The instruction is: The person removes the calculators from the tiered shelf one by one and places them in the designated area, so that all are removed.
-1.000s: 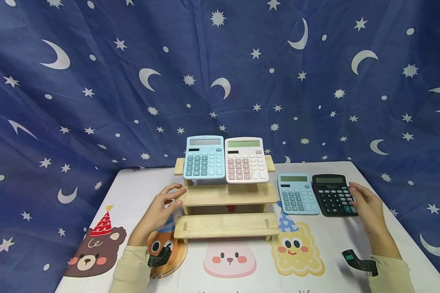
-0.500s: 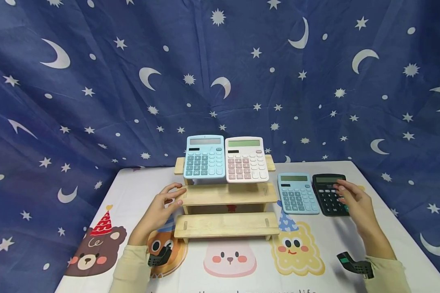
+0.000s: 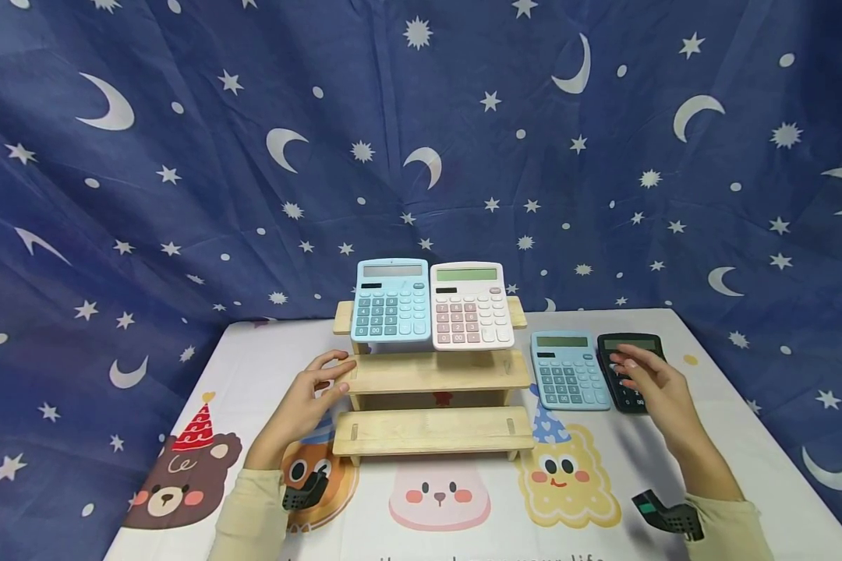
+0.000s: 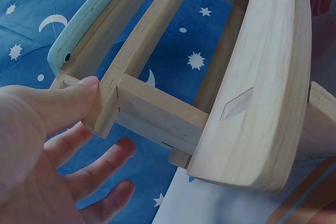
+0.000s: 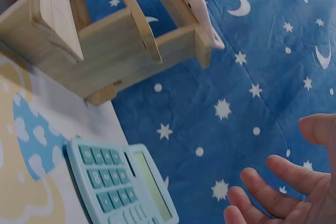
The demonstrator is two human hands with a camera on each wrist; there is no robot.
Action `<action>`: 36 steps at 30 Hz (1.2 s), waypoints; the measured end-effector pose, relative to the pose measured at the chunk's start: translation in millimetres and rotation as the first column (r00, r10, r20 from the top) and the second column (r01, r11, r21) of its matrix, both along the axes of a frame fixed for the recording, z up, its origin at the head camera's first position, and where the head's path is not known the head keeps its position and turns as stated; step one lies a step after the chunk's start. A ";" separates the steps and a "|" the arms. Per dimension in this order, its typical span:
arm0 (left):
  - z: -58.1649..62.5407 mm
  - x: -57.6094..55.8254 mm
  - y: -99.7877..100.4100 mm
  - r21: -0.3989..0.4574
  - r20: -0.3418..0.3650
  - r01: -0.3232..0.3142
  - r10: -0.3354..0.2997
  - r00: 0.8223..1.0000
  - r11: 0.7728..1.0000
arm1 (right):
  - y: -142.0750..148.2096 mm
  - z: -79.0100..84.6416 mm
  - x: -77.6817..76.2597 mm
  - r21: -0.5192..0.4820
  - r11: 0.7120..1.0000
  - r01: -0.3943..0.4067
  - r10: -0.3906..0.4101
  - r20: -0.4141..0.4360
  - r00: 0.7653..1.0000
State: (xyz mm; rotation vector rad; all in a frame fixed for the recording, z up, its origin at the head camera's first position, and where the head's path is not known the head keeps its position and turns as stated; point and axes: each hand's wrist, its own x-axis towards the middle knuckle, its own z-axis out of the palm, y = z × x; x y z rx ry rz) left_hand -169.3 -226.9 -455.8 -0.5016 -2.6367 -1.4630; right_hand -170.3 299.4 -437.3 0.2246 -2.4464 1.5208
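My left hand (image 3: 300,403) grips the left end of the middle step of a three-tier wooden display rack (image 3: 435,372); in the left wrist view the thumb (image 4: 79,95) lies on the step's end with the forefinger beneath. My right hand (image 3: 654,393) is over the black calculator (image 3: 620,374), covering part of its keys, its fingers slightly bent and holding nothing. Left of that lies a light blue calculator (image 3: 571,374), flat on the table. On the rack's top tier lean another blue calculator (image 3: 391,312) and a white calculator (image 3: 484,312) with pink keys, side by side.
The table (image 3: 252,358) has a white cloth printed with cartoon animals. Behind it hangs a dark blue curtain (image 3: 421,117) with moons and stars. The rack's middle and bottom steps (image 3: 431,432) carry no calculators.
My right hand has moved left from the black calculator's right edge to over its keys. The left hand, the rack and the calculators stay where they were.
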 end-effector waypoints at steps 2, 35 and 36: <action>0.6 0.0 -0.3 -0.001 -0.003 0.000 0.000 1.000 1.000 | -4.6 1.1 1.2 0.000 1.000 -0.019 0.019 -0.010 1.000; 0.7 0.1 0.0 0.001 -0.012 0.007 -0.007 1.000 1.000 | -68.3 21.0 -18.9 -0.063 0.954 -0.294 0.296 0.029 0.955; 0.8 0.2 -0.1 0.001 -0.010 0.005 -0.005 1.000 1.000 | -71.1 21.3 -20.7 -0.063 0.952 -0.301 0.303 0.042 0.952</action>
